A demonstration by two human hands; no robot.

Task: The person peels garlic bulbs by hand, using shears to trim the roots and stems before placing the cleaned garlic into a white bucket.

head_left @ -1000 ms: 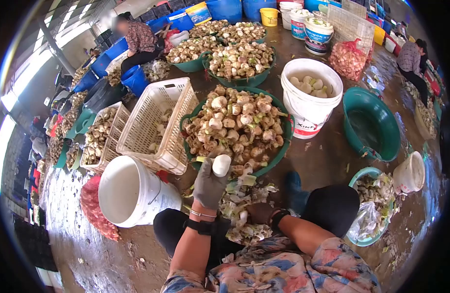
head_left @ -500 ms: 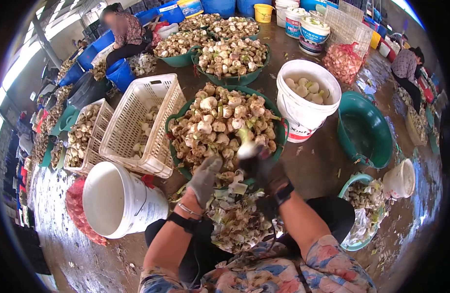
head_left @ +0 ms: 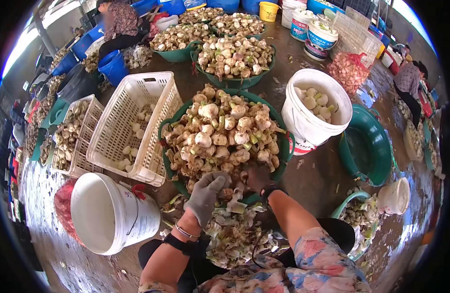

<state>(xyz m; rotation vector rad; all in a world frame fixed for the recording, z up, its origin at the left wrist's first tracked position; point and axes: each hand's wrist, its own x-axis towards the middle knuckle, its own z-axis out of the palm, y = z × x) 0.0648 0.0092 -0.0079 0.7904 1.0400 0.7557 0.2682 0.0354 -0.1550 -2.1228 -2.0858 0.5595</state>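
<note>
My left hand (head_left: 205,194), in a grey glove, is at the front of a green tub (head_left: 286,146) heaped with garlic bulbs (head_left: 220,132). Its fingers are bent together beside brownish bulbs; whatever lies in them is too small to make out. My right hand (head_left: 258,177), in a dark glove, reaches down onto the bulbs at the tub's front right. It is dark and smeared, so its fingers and any bulb in them cannot be made out. Peeled skins (head_left: 234,234) lie in a heap below both hands.
Left are a white crate (head_left: 154,168) with some pale bulbs and a white bucket (head_left: 95,212). Right stand a white bucket (head_left: 315,124) of peeled bulbs and a green basin (head_left: 366,146). More garlic tubs (head_left: 234,83) are behind. One person (head_left: 120,24) sits upper left, another (head_left: 408,80) upper right.
The peeled white bulb with a green stem at my right hand is no longer seen there. That hand has moved down onto the heap. The view has shifted slightly.
</note>
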